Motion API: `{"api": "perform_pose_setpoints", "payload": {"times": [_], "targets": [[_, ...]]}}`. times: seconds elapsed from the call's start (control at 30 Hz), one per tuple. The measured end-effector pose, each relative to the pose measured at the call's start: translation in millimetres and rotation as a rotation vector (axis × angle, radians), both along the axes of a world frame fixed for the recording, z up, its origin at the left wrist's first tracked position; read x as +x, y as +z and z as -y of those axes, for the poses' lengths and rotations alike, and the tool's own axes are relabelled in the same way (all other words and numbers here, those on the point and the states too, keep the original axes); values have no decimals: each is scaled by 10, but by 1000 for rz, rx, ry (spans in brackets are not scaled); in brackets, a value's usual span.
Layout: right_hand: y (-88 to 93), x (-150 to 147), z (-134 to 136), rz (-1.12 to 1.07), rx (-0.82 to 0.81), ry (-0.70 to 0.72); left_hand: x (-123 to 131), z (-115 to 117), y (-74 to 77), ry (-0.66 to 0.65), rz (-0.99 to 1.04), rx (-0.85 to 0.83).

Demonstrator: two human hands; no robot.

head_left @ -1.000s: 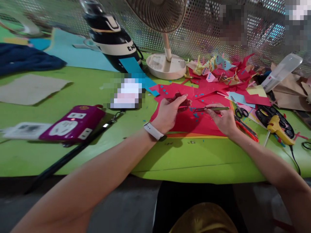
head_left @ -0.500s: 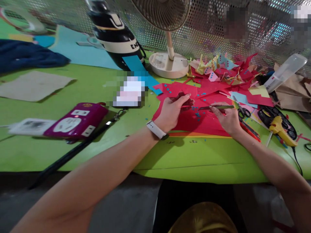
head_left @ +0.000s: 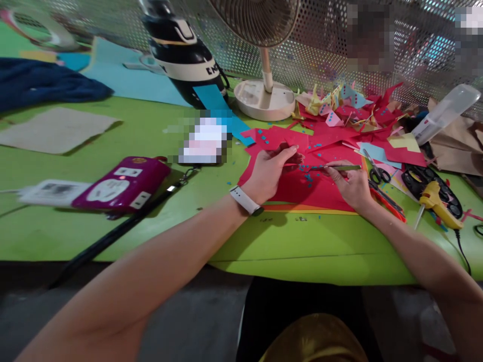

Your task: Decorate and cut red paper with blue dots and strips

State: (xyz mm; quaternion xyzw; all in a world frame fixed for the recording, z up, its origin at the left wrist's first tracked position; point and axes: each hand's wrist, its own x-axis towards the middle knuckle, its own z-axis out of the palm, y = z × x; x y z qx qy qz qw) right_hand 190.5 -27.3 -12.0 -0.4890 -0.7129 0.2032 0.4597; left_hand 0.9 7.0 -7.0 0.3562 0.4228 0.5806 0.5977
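My right hand [head_left: 352,185] is closed around a slim pair of tweezers [head_left: 353,168], its dark tip pointing left, low over small blue paper bits [head_left: 308,178]. These bits lie scattered on red paper [head_left: 320,193] in front of me. My left hand [head_left: 269,171], with a white watch band on the wrist, hovers over the same red paper. Its thumb and fingers are pinched together; what sits between them blends with the red paper and cannot be made out. The tweezers' tip is just right of the left fingertips.
Scissors [head_left: 377,171], a yellow glue gun [head_left: 433,203] and paper scraps [head_left: 354,108] lie on the right. Behind stand a fan [head_left: 264,98] and a black bottle [head_left: 192,68]. Leftward are a phone [head_left: 206,141], its black strap [head_left: 124,234] and a purple power strip [head_left: 123,183].
The tweezers in my right hand have turned slightly and look thinner, their tip a little further left. My left hand keeps its pinch. The whole view has shifted slightly.
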Motion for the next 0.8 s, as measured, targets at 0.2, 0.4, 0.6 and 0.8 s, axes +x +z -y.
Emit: {"api": "perform_pose_setpoints", "payload": {"times": [0.2,0.4,0.6,0.8], "targets": [[-15,-6,-1,-40,-24,12,2,1,-4,-6,-15,-2],[16,-23,29,-6,55,26,-5,-4,-12,-8,-48,4],[-21,-10,7,1,12,28,-1,-1,-9,-12,-8,0],[-98,-10,-20,-75,-62,23,9,-5,-12,-17,7,-26]]}}
